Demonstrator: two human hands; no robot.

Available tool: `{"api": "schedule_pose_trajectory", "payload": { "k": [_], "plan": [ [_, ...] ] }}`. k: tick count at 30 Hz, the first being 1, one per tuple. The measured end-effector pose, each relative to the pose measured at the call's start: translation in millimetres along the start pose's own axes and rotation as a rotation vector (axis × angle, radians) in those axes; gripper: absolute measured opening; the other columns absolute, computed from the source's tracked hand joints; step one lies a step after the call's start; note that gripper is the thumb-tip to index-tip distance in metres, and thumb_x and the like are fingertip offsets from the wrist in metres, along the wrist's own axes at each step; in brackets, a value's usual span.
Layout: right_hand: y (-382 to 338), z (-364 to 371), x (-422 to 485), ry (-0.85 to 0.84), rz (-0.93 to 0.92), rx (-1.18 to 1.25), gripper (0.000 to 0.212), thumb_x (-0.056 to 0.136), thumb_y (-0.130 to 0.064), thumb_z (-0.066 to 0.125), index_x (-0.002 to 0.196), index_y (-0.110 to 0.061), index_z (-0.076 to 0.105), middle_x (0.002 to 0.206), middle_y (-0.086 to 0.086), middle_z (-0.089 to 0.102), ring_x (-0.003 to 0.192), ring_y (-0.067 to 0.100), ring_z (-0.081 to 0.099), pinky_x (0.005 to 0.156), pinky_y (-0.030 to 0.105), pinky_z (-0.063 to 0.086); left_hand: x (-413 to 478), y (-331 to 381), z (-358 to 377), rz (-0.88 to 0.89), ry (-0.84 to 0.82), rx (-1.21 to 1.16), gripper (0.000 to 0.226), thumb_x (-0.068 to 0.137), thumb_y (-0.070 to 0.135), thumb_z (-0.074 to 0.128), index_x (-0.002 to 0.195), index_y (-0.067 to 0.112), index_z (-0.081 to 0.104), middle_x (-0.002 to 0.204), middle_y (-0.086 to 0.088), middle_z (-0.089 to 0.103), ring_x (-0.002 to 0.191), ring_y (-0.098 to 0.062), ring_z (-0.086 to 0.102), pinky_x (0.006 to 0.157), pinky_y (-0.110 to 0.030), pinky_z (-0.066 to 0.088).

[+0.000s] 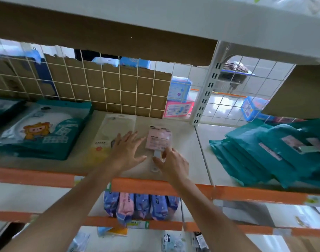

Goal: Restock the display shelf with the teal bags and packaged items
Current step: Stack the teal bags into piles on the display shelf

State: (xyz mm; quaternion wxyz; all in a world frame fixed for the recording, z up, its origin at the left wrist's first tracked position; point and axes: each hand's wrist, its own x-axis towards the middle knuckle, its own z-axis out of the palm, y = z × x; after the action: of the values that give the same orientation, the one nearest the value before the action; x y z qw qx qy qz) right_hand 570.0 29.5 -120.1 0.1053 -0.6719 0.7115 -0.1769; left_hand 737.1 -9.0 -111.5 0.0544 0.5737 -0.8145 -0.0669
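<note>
A small pink packaged item [158, 138] lies flat on the display shelf [184, 142] near its middle. My right hand [172, 163] pinches the grey tab at the package's near end. My left hand [125, 151] lies flat with spread fingers just left of it, partly over a white and yellow flat packet [108, 135]. Teal bags with a cartoon picture [41, 131] are stacked at the shelf's left. A fanned pile of plain teal bags [268, 151] lies at the right.
A wire grid [119, 88] backed by cardboard closes the shelf's rear. A white upright post [204, 93] divides the bays. An orange front rail [155, 186] edges the shelf. Purple and pink packs [139, 206] stand on the shelf below. Another shelf hangs close overhead.
</note>
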Motion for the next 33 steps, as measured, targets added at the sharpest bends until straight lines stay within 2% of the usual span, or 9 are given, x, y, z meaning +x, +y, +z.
{"api": "schedule_pose_trajectory", "payload": {
  "k": [5,12,17,21,24,27,29,31,33],
  "plan": [
    [-13.4,-2.0,5.3,-0.101,0.118,-0.056,0.041,0.086,-0.054,0.055,0.104,-0.017,0.057,0.098,0.003,0.064,0.081,0.02,0.053,0.068,0.028,0.034,-4.6,-14.6,1.7,-0.043,0.021,-0.01,0.075,0.09,0.055,0.044,0.149,0.027,0.008,0.158,0.001,-0.001,0.145,-0.018,-0.007,0.117,-0.044,-0.006],
    [-19.8,-3.7,9.4,-0.122,0.19,-0.059,0.033,0.084,-0.042,0.053,0.099,-0.014,0.061,0.097,0.006,0.064,0.085,0.023,0.057,0.069,0.028,0.036,-4.8,-23.9,14.5,-0.036,0.031,0.051,0.075,0.089,0.059,0.042,0.149,0.026,0.011,0.158,0.001,0.0,0.145,-0.019,-0.003,0.116,-0.044,-0.002],
    [-17.0,-7.2,7.9,-0.09,0.197,-0.016,0.022,0.079,-0.039,0.052,0.085,-0.019,0.057,0.084,0.002,0.062,0.079,0.021,0.058,0.067,0.029,0.042,-4.3,-26.4,18.1,-0.025,0.043,0.044,0.075,0.088,0.058,0.043,0.149,0.027,0.012,0.158,0.002,0.0,0.145,-0.018,-0.004,0.116,-0.044,-0.002],
    [-13.6,-13.4,9.4,-0.037,0.227,0.077,0.022,0.084,-0.041,0.051,0.078,-0.02,0.053,0.073,-0.002,0.056,0.072,0.018,0.054,0.063,0.028,0.041,-4.3,-26.3,18.5,-0.028,0.047,0.011,0.074,0.088,0.057,0.045,0.149,0.028,0.013,0.158,0.002,0.001,0.145,-0.018,-0.003,0.116,-0.044,-0.003],
    [-12.6,-17.6,10.4,0.008,0.237,0.129,0.022,0.086,-0.04,0.052,0.082,-0.019,0.057,0.075,-0.002,0.057,0.076,0.018,0.056,0.068,0.03,0.045,-5.6,-26.4,18.8,-0.031,0.047,0.024,0.074,0.089,0.057,0.044,0.148,0.027,0.013,0.158,0.002,0.001,0.145,-0.019,-0.003,0.116,-0.045,-0.003],
    [-10.8,-21.5,11.2,0.033,0.21,0.178,0.026,0.089,-0.039,0.051,0.09,-0.015,0.062,0.076,-0.002,0.056,0.074,0.018,0.055,0.065,0.027,0.04,-4.6,-26.2,17.3,-0.025,0.044,-0.006,0.072,0.09,0.055,0.043,0.149,0.027,0.014,0.158,0.002,0.002,0.145,-0.019,-0.002,0.116,-0.045,-0.002],
    [-9.2,-24.4,12.4,0.018,0.184,0.385,0.023,0.09,-0.03,0.052,0.09,-0.011,0.065,0.068,-0.002,0.059,0.061,0.012,0.055,0.058,0.024,0.039,-3.3,-27.1,13.7,-0.033,0.013,-0.023,0.071,0.09,0.058,0.039,0.149,0.027,0.013,0.158,0.004,0.001,0.145,-0.017,-0.003,0.116,-0.044,-0.003],
    [-9.5,-28.4,9.5,-0.041,0.176,0.77,0.02,0.093,-0.017,0.049,0.086,-0.007,0.065,0.054,0.0,0.055,0.042,0.008,0.045,0.046,0.023,0.034,-1.0,-29.8,12.8,-0.048,-0.009,-0.09,0.077,0.082,0.065,0.028,0.148,0.028,0.014,0.157,0.005,0.004,0.145,-0.015,-0.001,0.116,-0.042,-0.003],
    [-11.2,-29.8,6.6,-0.105,0.152,1.099,0.025,0.098,-0.012,0.041,0.089,-0.005,0.064,0.051,0.003,0.048,0.039,0.008,0.038,0.041,0.019,0.028,0.2,-32.2,12.0,-0.069,-0.006,-0.201,0.078,0.077,0.065,0.025,0.147,0.029,0.019,0.157,0.007,0.009,0.144,-0.013,0.002,0.116,-0.04,-0.003]
  ]
}}
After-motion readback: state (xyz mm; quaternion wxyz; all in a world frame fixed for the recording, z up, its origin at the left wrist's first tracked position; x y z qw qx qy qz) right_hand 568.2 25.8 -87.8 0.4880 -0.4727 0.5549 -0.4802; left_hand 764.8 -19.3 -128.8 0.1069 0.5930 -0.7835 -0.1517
